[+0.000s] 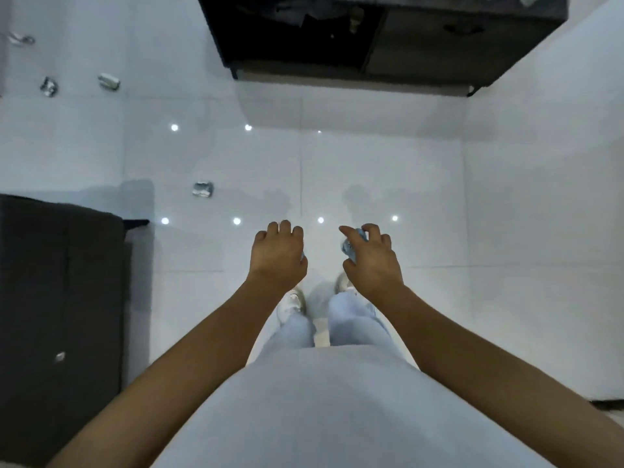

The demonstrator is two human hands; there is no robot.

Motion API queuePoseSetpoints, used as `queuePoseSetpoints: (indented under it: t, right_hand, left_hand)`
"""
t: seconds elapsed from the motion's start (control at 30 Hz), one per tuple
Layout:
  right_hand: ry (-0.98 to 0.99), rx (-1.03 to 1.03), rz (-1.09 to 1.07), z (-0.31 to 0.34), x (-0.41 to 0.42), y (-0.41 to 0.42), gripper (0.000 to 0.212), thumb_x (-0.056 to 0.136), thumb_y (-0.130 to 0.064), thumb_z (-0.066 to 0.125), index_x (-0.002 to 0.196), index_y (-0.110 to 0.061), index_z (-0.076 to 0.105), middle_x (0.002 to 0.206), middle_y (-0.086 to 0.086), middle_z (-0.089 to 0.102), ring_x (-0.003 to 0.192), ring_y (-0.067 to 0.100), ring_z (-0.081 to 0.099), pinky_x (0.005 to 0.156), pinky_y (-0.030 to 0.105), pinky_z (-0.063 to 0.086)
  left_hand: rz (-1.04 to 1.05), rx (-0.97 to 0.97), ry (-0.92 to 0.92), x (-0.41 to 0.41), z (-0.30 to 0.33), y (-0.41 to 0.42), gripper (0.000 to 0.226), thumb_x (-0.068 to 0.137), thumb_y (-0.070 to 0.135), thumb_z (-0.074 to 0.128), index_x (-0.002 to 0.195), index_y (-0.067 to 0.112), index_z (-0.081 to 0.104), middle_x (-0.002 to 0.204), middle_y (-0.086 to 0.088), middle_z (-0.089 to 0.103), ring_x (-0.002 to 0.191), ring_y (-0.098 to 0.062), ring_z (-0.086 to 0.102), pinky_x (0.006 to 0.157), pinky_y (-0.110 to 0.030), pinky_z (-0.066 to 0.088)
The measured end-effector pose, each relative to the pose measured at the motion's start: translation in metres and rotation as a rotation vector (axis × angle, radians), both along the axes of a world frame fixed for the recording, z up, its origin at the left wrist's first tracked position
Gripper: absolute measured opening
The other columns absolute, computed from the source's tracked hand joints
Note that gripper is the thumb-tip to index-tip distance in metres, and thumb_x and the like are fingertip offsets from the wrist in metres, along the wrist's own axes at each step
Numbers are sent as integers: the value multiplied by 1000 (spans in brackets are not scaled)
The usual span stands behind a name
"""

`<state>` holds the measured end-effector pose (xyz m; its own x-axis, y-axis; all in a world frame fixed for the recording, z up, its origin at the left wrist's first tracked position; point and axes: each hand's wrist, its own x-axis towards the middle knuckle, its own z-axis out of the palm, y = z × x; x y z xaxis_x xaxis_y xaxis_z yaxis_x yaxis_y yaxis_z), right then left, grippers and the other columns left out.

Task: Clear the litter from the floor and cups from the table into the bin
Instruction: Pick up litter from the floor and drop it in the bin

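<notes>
Below both hands lies white tiled floor [371, 170], with the person standing upright over it. The right hand [373, 261] has its fingers curled round a crumpled pale-blue piece of litter [353, 246]. The left hand [278, 255] is also curled; a sliver of blue shows at its thumb side, so it probably grips a scrap too, though the view is too poor to confirm.

Remaining litter: one silvery crumpled piece [203, 189] ahead and left of the left hand, and further pieces [109, 81] well beyond it to the left. No bin is in view.

Risks:
- Full hands. Reaching for another piece could loosen the present grip and drop held litter.
- Glossy tiles. Footing may slip when bending.
- Pieces near the dark sofa [60, 282] could be overlooked.

Markings: no brand, label or writing is legible on any item.
</notes>
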<state>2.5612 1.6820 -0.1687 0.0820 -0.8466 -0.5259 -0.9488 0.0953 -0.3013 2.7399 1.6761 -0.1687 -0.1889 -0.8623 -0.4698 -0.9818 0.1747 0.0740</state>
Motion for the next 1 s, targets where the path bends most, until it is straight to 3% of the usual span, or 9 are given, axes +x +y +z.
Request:
queuePoseSetpoints:
  t: [0.23, 0.67, 1.0]
  right_hand:
    - [-44, -74, -338, 26, -107, 60, 59, 91, -19, 55, 145, -33, 35, 145, 6, 33, 120, 28, 41, 92, 37, 47]
    - [12, -50, -929, 51, -445, 251, 59, 94, -18, 52, 147, -34, 31, 146, 5, 30, 121, 25, 39, 95, 34, 47]
    - [28, -31, -1284, 53, -621, 323, 59, 93, -18, 50, 146, -35, 31, 144, 4, 29, 120, 26, 39, 94, 34, 45]
  left_hand:
    - [-276, -4, 3, -123, 35, 6, 35, 92, 30, 45, 121, 11, 48, 120, -8, 50, 113, -27, 46, 90, -35, 39]
    - [-806, 10, 86, -517, 44, 117, 29, 90, 30, 43, 111, 12, 49, 111, -5, 51, 102, -24, 49, 76, -31, 37]
    - [-1170, 47, 105, -744, 47, 157, 33, 94, 35, 42, 118, 12, 47, 114, -5, 51, 104, -23, 49, 75, -29, 38]
